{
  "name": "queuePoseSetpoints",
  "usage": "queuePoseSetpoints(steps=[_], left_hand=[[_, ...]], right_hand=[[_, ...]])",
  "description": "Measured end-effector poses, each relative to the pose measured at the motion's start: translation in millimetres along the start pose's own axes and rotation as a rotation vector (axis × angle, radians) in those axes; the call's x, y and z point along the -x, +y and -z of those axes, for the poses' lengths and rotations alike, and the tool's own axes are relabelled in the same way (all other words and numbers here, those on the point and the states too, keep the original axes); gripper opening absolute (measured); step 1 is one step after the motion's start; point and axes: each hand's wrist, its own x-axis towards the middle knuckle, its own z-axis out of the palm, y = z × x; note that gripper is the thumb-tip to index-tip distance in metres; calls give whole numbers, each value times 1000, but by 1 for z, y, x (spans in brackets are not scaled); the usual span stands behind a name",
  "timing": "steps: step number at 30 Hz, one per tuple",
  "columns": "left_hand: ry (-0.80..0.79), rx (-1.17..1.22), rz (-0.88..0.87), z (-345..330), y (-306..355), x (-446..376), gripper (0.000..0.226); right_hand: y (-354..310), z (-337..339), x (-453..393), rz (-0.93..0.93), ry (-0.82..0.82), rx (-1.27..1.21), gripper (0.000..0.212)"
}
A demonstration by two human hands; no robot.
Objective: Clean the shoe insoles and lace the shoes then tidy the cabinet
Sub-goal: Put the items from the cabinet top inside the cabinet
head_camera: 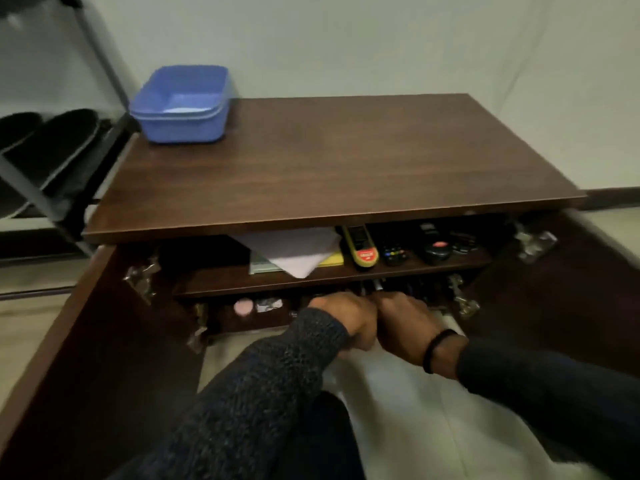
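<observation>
Both hands are down at the lower shelf of the dark brown wooden cabinet, left hand and right hand touching side by side, fingers curled forward. Can't tell what they've got, if anything; it's hidden and blurry. Whatever's being tidied lies straight ahead of the knuckles, inside the shelf, about equally near either hand. Doors hang open.

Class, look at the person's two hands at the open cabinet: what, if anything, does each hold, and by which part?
It cannot be told. The left hand and right hand reach into the dark wooden cabinet's lower shelf with fingers hidden.
</observation>
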Motion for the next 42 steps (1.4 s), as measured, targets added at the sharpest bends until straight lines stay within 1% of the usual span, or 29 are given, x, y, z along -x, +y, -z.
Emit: queuePoseSetpoints(steps=[2, 4, 5, 6, 8, 10, 12, 14, 16, 17, 20, 22, 25, 28, 29, 31, 33, 36, 37, 38, 40, 41, 42], left_hand=[[2, -21, -104, 10, 37, 4, 35], [14, -45, -202, 16, 75, 8, 30], [53, -76, -254, 17, 92, 14, 29], [119, -102, -311, 18, 111, 19, 28], [288, -73, -425, 15, 143, 29, 27], [518, -5, -583, 7, 167, 34, 23], [741, 89, -740, -6, 194, 34, 22], [847, 177, -833, -20, 219, 30, 24], [858, 219, -877, -32, 241, 27, 26], [851, 225, -884, -36, 249, 25, 27], [808, 196, -886, -52, 266, 18, 31], [801, 144, -891, -60, 271, 15, 33], [852, 126, -876, -64, 271, 19, 30], [924, 141, -824, -66, 261, 25, 33], [931, 160, -821, -66, 256, 29, 35], [908, 225, -819, -69, 245, 39, 35], [880, 284, -797, -72, 232, 54, 30], [871, 349, -724, -75, 214, 75, 26], [876, 365, -701, -75, 209, 81, 23], [881, 372, -670, -75, 203, 86, 20], [887, 352, -594, -74, 195, 95, 16], [886, 343, -541, -72, 188, 97, 19], [876, 334, -484, -70, 181, 98, 24]], right_hand=[[25, 27, 34, -48, -6, 17, 22], [48, 56, 72, -62, -24, 120, 20], [57, 70, 90, -46, -7, 184, 21], [66, 86, 110, -43, 39, 241, 21], [85, 115, 150, -46, 165, 264, 21], [101, 141, 181, -78, 296, 280, 23], [116, 163, 210, -204, 457, 261, 14], [133, 172, 236, -350, 547, 211, 15], [150, 170, 258, -474, 524, 174, 21], [158, 166, 267, -533, 487, 151, 23], [174, 153, 291, -719, 306, -3, 16], [179, 148, 299, -740, 222, -146, 21], [176, 151, 301, -674, 151, -425, 24], [169, 156, 297, -568, 40, -655, 16], [164, 157, 294, -511, 11, -695, 13], [155, 155, 283, -394, 8, -709, 15], [146, 150, 269, -279, 78, -610, 19], [140, 146, 241, -42, 249, -277, 46], [139, 145, 231, 36, 285, -188, 50], [139, 143, 220, 110, 309, -104, 50], [136, 141, 202, 232, 353, 38, 37], [134, 139, 192, 291, 373, 76, 30], [131, 136, 184, 340, 395, 91, 28]])
